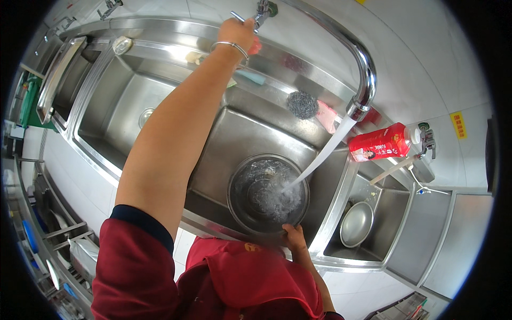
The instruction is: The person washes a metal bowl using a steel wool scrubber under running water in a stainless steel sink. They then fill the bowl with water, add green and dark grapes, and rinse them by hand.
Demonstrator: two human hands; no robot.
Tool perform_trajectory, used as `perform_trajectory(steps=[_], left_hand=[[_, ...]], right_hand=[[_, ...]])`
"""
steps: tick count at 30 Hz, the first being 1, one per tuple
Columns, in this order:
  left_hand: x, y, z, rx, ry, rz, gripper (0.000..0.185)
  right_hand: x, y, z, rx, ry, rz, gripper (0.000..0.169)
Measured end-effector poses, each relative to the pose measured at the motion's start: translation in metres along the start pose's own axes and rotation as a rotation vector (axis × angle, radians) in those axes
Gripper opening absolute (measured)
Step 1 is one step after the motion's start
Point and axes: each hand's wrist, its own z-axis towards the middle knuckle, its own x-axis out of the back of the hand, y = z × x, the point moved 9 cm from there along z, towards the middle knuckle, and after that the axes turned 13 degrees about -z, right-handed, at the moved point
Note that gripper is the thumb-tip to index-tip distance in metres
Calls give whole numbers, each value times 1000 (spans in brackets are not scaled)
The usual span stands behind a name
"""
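Note:
My left hand [237, 35] reaches up to the wall and grips the lever handle [237, 17] of a chrome tap. From the curved spout [363, 76] a thick stream of water [326, 150] pours into a round metal basin [234, 208]. The water in it churns and splashes. The basin sits in the middle compartment of a stainless steel sink [216, 148]. My right hand [295, 237] holds the basin's near rim, thumb on top.
On the back ledge lie a steel wool scourer [303, 105], a pink cloth [327, 116] and a red plastic bottle [379, 142]. The right compartment holds a tilted metal bowl [357, 225] below a second tap [427, 140]. Another sink compartment [120, 96] is at left, with a metal tray [60, 80] beyond.

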Motion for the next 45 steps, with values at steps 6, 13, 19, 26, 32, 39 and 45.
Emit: perform_trajectory(steps=[6, 13, 19, 26, 32, 39, 45], left_hand=[[1, 0, 2, -3, 10, 25, 31], [6, 4, 1, 9, 26, 8, 30], [7, 3, -2, 15, 47, -20, 29], [8, 4, 2, 10, 25, 44, 33], [5, 5, 6, 17, 36, 88, 33], [4, 3, 9, 35, 20, 38, 31], [8, 4, 15, 57, 45, 101, 36]], right_hand=[[1, 2, 3, 12, -10, -2, 24], [0, 1, 0, 24, 22, 53, 18], [-5, -13, -10, -1, 48, -16, 14], [-10, -15, -9, 14, 59, -7, 16], [-10, -14, -8, 7, 45, -17, 21], [-8, -16, -6, 30, 63, 20, 18], [3, -11, 4, 12, -5, -73, 25]])
